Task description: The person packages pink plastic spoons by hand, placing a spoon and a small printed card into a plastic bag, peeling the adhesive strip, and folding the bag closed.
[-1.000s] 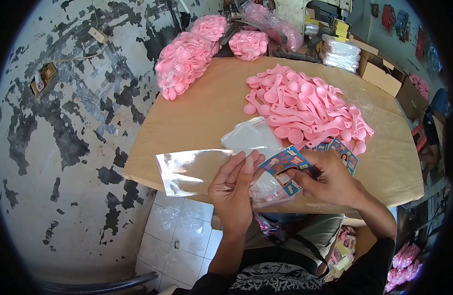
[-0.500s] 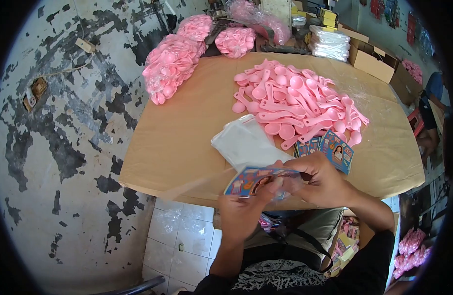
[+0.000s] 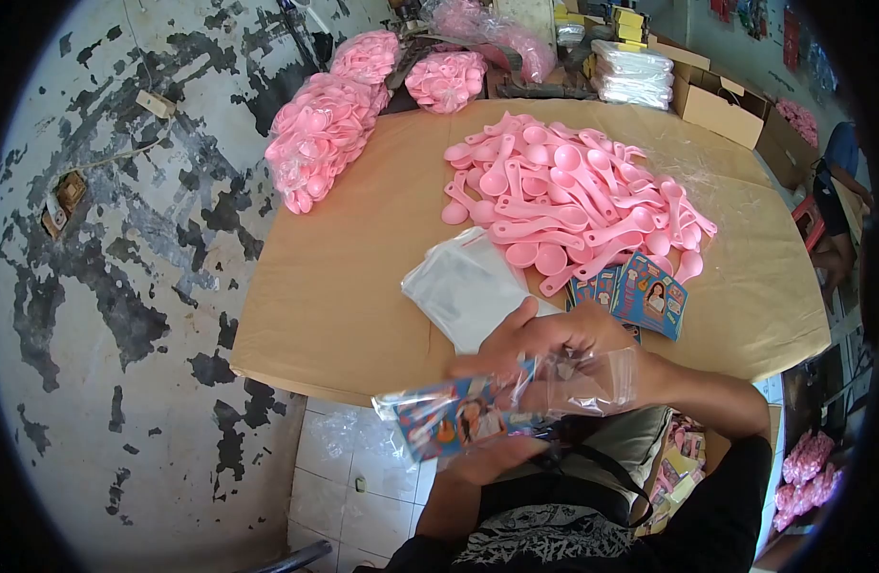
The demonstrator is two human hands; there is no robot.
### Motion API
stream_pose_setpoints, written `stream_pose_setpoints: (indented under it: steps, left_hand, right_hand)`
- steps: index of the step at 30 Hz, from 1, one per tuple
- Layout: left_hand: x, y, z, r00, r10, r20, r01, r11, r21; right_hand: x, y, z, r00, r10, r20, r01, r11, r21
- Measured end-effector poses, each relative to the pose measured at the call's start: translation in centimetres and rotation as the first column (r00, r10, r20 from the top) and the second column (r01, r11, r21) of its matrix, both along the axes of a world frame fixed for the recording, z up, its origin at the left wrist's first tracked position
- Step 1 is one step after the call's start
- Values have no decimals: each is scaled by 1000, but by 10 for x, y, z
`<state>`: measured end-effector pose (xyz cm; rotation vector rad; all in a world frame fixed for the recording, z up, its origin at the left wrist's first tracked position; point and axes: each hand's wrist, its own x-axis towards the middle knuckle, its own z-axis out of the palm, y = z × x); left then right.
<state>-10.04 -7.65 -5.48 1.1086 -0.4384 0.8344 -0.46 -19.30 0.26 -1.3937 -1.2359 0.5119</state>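
Note:
A blue printed card (image 3: 458, 420) sits in a clear plastic bag (image 3: 602, 382) in front of my body, near the table's front edge. My right hand (image 3: 573, 349) is over the bag's right part, fingers bent onto it. From below, my left hand (image 3: 492, 458) supports the card, its thumb and fingers pressed against the bag. Behind my right hand lie a stack of flat clear bags (image 3: 473, 286) and several blue cards (image 3: 654, 296). A big heap of pink spoons (image 3: 573, 201) covers the table's back right.
Bagged pink spoons (image 3: 325, 134) stand at the brown table's (image 3: 315, 306) back left. Stacked clear packs (image 3: 635, 76) and an open cardboard box (image 3: 716, 105) are at the back right. Another person (image 3: 840, 191) sits at the far right. A box of cards (image 3: 683, 468) is beside my lap.
The bagged card has moved down and left and now faces up more openly. My right hand has swung left over the bag; my left hand has moved lower, under it.

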Motion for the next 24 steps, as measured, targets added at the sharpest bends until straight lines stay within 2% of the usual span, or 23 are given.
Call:
stream_pose_setpoints:
  steps: [2, 4, 5, 6, 8, 11, 12, 15, 16, 19, 22, 24]
  left_hand:
    - [7, 9, -2, 986, -67, 150, 61, 997, 44]
    - [5, 27, -7, 986, 5, 169, -2, 1000, -21]
    - [4, 35, -10, 983, 42, 176, -33, 998, -54]
    - [2, 45, -6, 986, 109, 124, -96, 990, -108]
    - [5, 53, -8, 983, 179, 46, -170, 973, -156]
    - [11, 63, -15, 981, 190, -23, -191, 962, -194]
    - [10, 62, -18, 982, 180, -53, -187, 953, -239]
    - [11, 63, -20, 983, 169, -77, -185, 937, -297]
    - [10, 62, -17, 981, 173, -90, -192, 933, -306]
    - [11, 65, -21, 990, 133, -43, -140, 933, -332]
    - [10, 66, -21, 993, 112, -21, -112, 922, -370]
    - [8, 61, -20, 996, 91, -15, -89, 913, -397]
  right_hand:
    - [12, -2, 17, 968, 130, 215, -97, 983, -158]
    - [33, 4, 26, 947, 121, 298, -77, 985, -153]
    - [54, 10, 22, 901, -41, 431, 87, 992, -87]
    - [77, 14, 17, 814, -202, 545, 240, 971, 1]
    - [114, 19, 15, 392, -281, 876, 390, 913, 118]
    - [135, 18, -9, 416, -211, 885, 457, 889, -3]
    - [134, 19, -7, 478, -176, 861, 505, 857, -106]
    - [134, 13, -4, 556, -148, 818, 478, 862, -169]
    - [135, 9, -2, 522, -164, 837, 422, 902, -87]
    - [122, 4, 17, 612, -225, 758, 494, 857, -144]
    - [92, -10, 37, 857, -352, 378, 420, 900, -115]
    - [76, -13, 32, 932, -268, 246, 264, 963, 50]
